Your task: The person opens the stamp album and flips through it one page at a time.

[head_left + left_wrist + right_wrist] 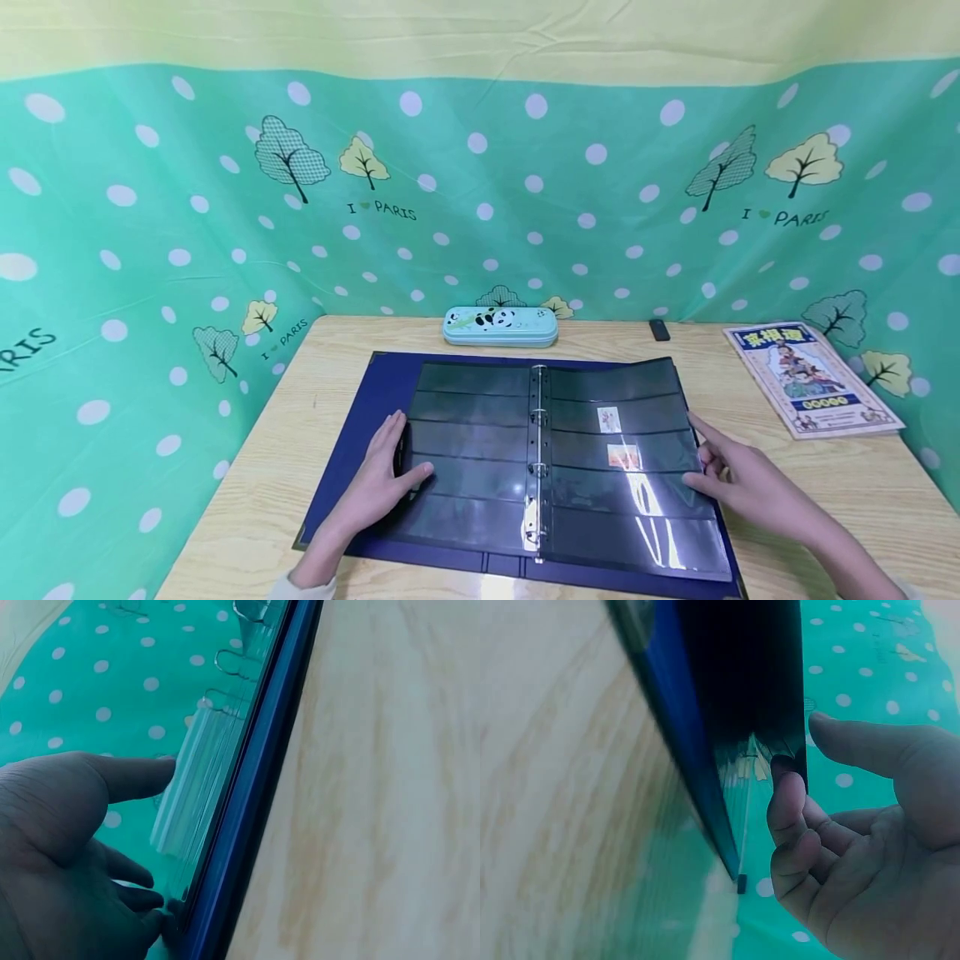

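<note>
- Two bare hands are working at a large navy-blue ring-bound album [367, 408], which is lying open on a pale wood-grain table [255, 500]
- The left hand [378, 483] is resting loosely, not clenched, at the outer edge of a glossy black left-hand page with horizontal strips [468, 462], its thumb reaching over the surface
- The right hand [738, 479] is pinching the outer edge of a matching black right-hand page [600, 487], thumb on the front and curled fingers behind; that edge is standing slightly off the cover
- Two small stamps, one whitish [609, 419] and one orange [623, 456], are sitting on the right-hand page, one above the other
- Silvery metal rings [538, 467] are running down the middle, holding the punched inner margins
- The page is catching bright glare, so it is probably feeling slick, thin and bendy; the outer edge, near mid-height, is looking like the best place for a light pinch, with no tugging at the holes
- The cover is appearing stiff and fairly heavy, so its board edges are offering the firmer hold
- The stamps are seeming light and fragile, and pressing fingers on them is looking unwise
</note>
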`<state>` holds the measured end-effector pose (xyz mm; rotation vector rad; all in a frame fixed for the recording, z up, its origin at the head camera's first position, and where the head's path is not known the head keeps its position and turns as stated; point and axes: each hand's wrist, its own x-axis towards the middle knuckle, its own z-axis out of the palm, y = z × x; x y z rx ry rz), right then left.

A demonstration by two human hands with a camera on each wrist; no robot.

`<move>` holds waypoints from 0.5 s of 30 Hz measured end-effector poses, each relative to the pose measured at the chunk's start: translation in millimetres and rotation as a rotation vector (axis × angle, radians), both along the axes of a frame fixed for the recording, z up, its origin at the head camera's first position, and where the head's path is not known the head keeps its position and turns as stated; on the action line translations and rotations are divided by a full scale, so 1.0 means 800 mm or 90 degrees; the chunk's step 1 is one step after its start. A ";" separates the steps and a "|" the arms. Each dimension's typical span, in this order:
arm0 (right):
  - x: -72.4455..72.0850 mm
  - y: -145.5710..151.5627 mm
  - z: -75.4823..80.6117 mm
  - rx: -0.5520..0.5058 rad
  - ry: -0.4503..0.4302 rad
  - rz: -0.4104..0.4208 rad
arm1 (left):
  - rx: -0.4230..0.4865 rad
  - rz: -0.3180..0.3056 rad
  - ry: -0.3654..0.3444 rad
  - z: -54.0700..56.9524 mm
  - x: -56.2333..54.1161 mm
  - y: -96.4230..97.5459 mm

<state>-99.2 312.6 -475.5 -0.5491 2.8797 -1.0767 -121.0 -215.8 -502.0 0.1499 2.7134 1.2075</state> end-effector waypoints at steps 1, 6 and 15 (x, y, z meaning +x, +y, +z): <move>0.001 0.000 0.001 -0.004 0.003 0.001 | 0.005 0.004 0.002 0.001 0.000 0.001; 0.007 -0.003 0.006 -0.012 0.013 -0.002 | 0.005 0.010 0.012 0.002 0.002 0.003; 0.019 -0.016 0.028 -0.023 -0.010 0.012 | 0.008 -0.011 0.030 0.011 0.011 0.015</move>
